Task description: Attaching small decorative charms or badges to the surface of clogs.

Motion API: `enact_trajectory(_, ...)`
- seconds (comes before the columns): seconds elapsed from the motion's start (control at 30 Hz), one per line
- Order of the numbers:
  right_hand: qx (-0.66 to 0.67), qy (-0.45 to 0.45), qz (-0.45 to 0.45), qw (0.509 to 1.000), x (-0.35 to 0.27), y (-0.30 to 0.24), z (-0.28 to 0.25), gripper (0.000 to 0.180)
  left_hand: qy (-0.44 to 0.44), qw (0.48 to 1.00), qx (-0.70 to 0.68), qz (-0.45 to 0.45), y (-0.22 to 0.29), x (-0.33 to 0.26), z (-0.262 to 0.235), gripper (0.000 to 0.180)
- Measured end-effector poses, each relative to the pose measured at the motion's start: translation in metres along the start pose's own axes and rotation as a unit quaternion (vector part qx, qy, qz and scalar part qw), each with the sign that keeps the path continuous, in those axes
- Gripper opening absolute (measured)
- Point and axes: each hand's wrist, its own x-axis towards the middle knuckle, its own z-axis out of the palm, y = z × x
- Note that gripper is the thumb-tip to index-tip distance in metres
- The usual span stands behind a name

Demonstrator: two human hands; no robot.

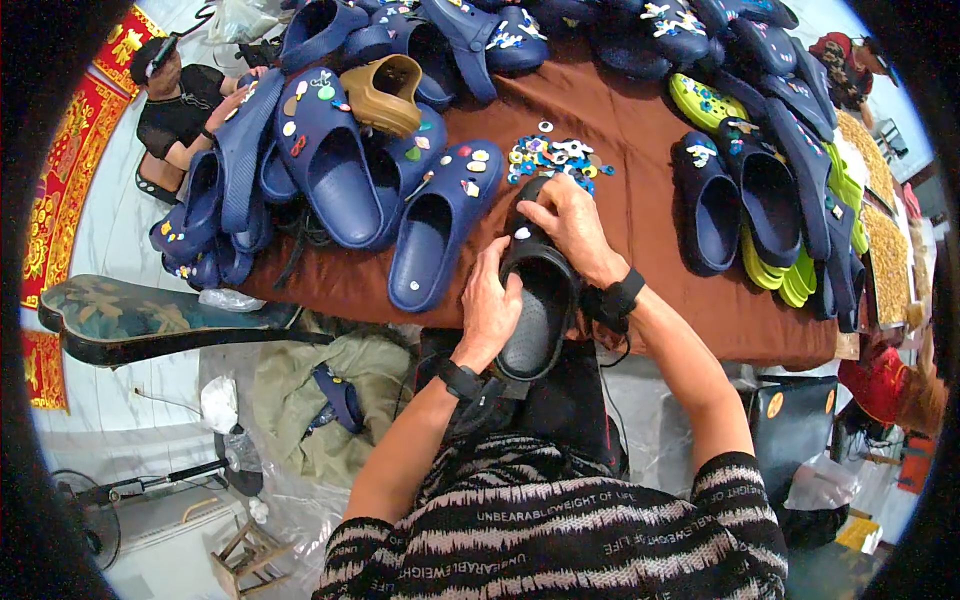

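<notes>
A: Where to look first?

B: At the black clog (538, 300), held toe-forward at the near edge of the brown tablecloth (660, 310), with heel out over the lap (572, 400).

A: Held how?

B: Clamped along its left side by the left hand (490, 315), with thumb near the rim of the foot opening. Gripped at the toe end by the right hand (578, 232), with thumb and fingers bent close together over the upper.

A: Pinching something there?

B: Cannot tell; too well covered by the fingers. Sure only of a white charm (522, 233) on the upper, just beside the right thumb.

A: Likely to go wrong where?

B: Probably there first. Could knock that charm askew by dragging the thumb sideways, or slip on the curved toe by pressing off-centre.

A: And with the clog itself?

B: Might tip heel-down towards the lap on slackening the left grip, for want of table beneath the heel.

A: Anything to mind beyond the toe?

B: Yes, the loose charms (560, 158), heaped just past it. Could scatter across the cloth after a forward shove, or get swept away by a careless right knuckle.

A: And on the left?

B: Watch the charm-studded blue clog (440, 230), lying near the left hand. Could slide off at the heel, already close to the cloth's front edge, if bumped by an outward swing.
</notes>
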Motion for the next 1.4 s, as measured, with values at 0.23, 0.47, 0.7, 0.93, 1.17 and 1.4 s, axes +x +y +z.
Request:
enact_trajectory(0.23, -0.038, 0.127, -0.025, 0.991, 0.025, 0.039, -0.019, 0.029, 0.011, 1.0, -0.021, -0.004, 0.004, 0.001, -0.001, 0.048)
enact_trajectory(0.47, 0.026, -0.075, 0.16, 0.984, -0.03, -0.011, -0.044, 0.053, 0.019, 1.0, -0.011, 0.01, -0.001, 0.0, -0.002, 0.046)
enact_trajectory(0.7, 0.098, -0.111, 0.204, 0.968, -0.048, -0.026, -0.046, 0.04, 0.026, 1.0, -0.009, 0.002, 0.0, 0.0, 0.0, 0.046)
enact_trajectory(0.93, 0.245, -0.039, 0.143, 0.958, -0.074, 0.009, -0.031, 0.022, 0.014, 1.0, -0.001, 0.006, 0.001, 0.002, 0.001, 0.046)
enact_trajectory(1.17, 0.556, -0.1, 0.301, 0.768, -0.073, 0.021, -0.037, 0.011, 0.007, 1.0, 0.002, 0.011, 0.001, 0.001, 0.001, 0.048)
enact_trajectory(1.4, 0.554, -0.056, 0.26, 0.789, -0.084, 0.018, -0.03, 0.009, 0.005, 1.0, -0.003, 0.009, 0.001, 0.001, 0.001, 0.049)
